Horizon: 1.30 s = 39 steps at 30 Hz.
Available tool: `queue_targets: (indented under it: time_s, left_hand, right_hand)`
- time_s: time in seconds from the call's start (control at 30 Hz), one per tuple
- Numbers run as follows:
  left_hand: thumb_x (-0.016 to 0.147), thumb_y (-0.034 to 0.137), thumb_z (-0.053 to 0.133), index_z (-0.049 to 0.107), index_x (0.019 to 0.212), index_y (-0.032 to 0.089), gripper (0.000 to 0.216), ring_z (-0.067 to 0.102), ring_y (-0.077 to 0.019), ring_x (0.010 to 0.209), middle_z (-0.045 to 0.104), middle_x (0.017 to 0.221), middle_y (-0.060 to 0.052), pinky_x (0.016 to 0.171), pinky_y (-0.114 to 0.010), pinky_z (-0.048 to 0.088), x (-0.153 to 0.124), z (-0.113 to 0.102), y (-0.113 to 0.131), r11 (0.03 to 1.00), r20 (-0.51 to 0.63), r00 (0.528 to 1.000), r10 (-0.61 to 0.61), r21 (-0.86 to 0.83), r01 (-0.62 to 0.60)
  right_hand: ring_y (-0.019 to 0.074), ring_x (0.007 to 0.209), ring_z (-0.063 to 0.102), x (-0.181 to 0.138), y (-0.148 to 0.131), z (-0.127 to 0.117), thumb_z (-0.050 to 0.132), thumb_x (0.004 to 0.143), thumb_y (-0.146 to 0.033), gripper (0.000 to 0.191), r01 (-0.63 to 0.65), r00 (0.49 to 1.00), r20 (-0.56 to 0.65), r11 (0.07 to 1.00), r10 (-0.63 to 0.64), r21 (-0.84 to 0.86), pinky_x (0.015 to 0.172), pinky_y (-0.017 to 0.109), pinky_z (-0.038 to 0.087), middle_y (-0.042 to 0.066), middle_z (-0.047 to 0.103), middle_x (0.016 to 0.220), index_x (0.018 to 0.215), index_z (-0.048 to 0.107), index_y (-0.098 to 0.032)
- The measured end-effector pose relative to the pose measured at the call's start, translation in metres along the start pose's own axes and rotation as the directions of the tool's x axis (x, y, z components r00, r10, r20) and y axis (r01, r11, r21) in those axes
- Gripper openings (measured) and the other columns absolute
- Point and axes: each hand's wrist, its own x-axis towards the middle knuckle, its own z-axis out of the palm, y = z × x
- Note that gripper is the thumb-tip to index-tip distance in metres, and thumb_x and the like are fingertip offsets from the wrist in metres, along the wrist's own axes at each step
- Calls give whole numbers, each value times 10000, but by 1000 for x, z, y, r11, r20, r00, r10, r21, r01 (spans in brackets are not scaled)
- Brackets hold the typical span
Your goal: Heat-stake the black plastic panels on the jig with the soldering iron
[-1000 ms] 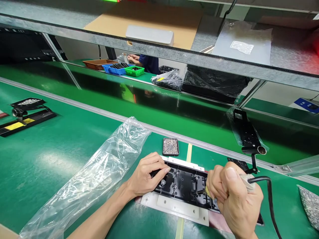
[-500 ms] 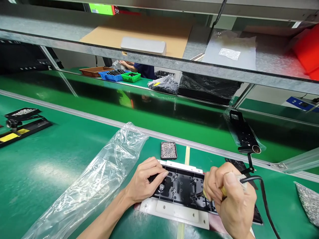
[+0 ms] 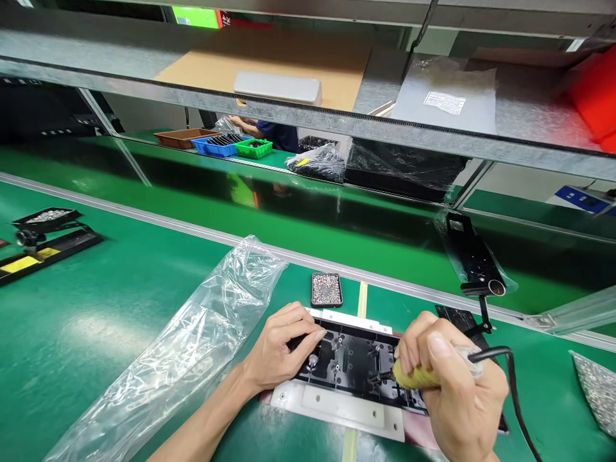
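A long black plastic housing (image 3: 359,360) lies in a white fixture (image 3: 337,408) on the green bench. My left hand (image 3: 283,350) is closed over the housing's left end, thumb and fingertips on its rim and inside. My right hand (image 3: 457,385) grips the yellow handle of a soldering iron (image 3: 414,375), its black cord leaving at the back. The iron slants left, and its dark tip is over the middle of the housing; whether it touches cannot be made out. Just behind the fixture sits a small black tray (image 3: 326,290) of tiny metal pieces.
A clear plastic bag (image 3: 192,346) stretches along my left. A black stand with a metal tube (image 3: 482,289) stands behind my right hand, and a bag of small metal parts (image 3: 594,391) lies far right. A metal shelf (image 3: 298,119) crosses above; another person's arm (image 3: 279,133) shows beyond.
My right hand has shifted a little to the right and its grip has turned, so more of the yellow handle shows. My left hand and the housing stay in place.
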Motion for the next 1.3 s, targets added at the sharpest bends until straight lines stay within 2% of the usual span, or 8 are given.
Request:
queue_targets:
  time_s: [0.1, 0.2, 0.47, 0.7, 0.87, 0.93, 1.1, 1.3]
  left_hand:
    - [964, 94, 628, 733, 949, 182, 138, 581, -156, 783, 680, 817, -31, 745, -335, 462, 0, 0, 0, 1000, 1, 1000, -3, 3, 3]
    - [962, 90, 628, 731, 946, 182, 139, 580, -155, 783, 678, 816, -31, 746, -334, 464, -1, 0, -1, 1000, 3, 1000, -6, -1, 6]
    - [958, 89, 633, 728, 943, 185, 136, 577, -154, 777, 677, 817, -26, 740, -330, 457, -2, -1, -1, 1000, -3, 1000, -3, -1, 3]
    - [955, 90, 637, 727, 942, 183, 131, 575, -154, 774, 668, 811, -27, 735, -326, 456, -1, -1, 0, 1000, -4, 1000, 2, 4, -2]
    - [954, 87, 642, 727, 943, 185, 130, 579, -152, 776, 672, 811, -24, 735, -326, 461, 0, -1, 0, 1000, -6, 1000, 0, 0, 0]
    - [954, 87, 642, 727, 939, 185, 131, 579, -151, 775, 674, 811, -23, 734, -326, 462, 0, -1, 0, 1000, -7, 1000, -2, 0, 2]
    - [953, 88, 644, 727, 931, 181, 127, 578, -152, 777, 675, 810, -26, 729, -330, 461, -1, -1, 0, 1000, -10, 1000, -2, 6, 2]
    - [954, 88, 644, 720, 929, 177, 120, 575, -151, 778, 672, 809, -27, 736, -336, 462, -1, 0, -1, 1000, -8, 1000, 0, -3, 0]
  right_hand:
    - [146, 661, 531, 1, -2, -2, 471, 1052, -253, 352, 51, 999, -8, 997, -52, -60, 564, 304, 417, 43, 519, 747, 715, 541, -177]
    - [148, 657, 541, 3, -5, -2, 474, 1050, -249, 350, 43, 999, -1, 999, -43, -23, 552, 303, 419, 43, 532, 751, 716, 552, -179]
    - [121, 557, 461, 3, -6, -2, 500, 1049, -302, 388, -81, 996, 43, 994, 78, 74, 488, 268, 353, 16, 482, 638, 678, 498, -188]
    - [92, 489, 369, 4, -3, 7, 547, 1032, -343, 440, -138, 990, 10, 978, 138, 157, 418, 223, 296, -20, 404, 568, 641, 405, -198]
    - [79, 427, 316, 8, -6, 13, 621, 992, -370, 180, -157, 983, -57, 956, 176, 249, 387, 174, 292, -81, 409, 514, 914, 512, -250]
    - [81, 422, 313, 8, -8, 14, 621, 987, -392, 164, -170, 980, -56, 951, 190, 259, 386, 171, 296, -86, 417, 505, 971, 516, -267]
    - [84, 443, 336, 6, -8, 10, 585, 1001, -429, 377, -179, 982, -26, 962, 189, 205, 394, 201, 281, -35, 407, 520, 708, 545, -194]
    - [86, 452, 346, 7, -7, 10, 604, 994, -438, 428, -163, 986, -13, 965, 169, 207, 398, 203, 276, -30, 405, 524, 659, 509, -189]
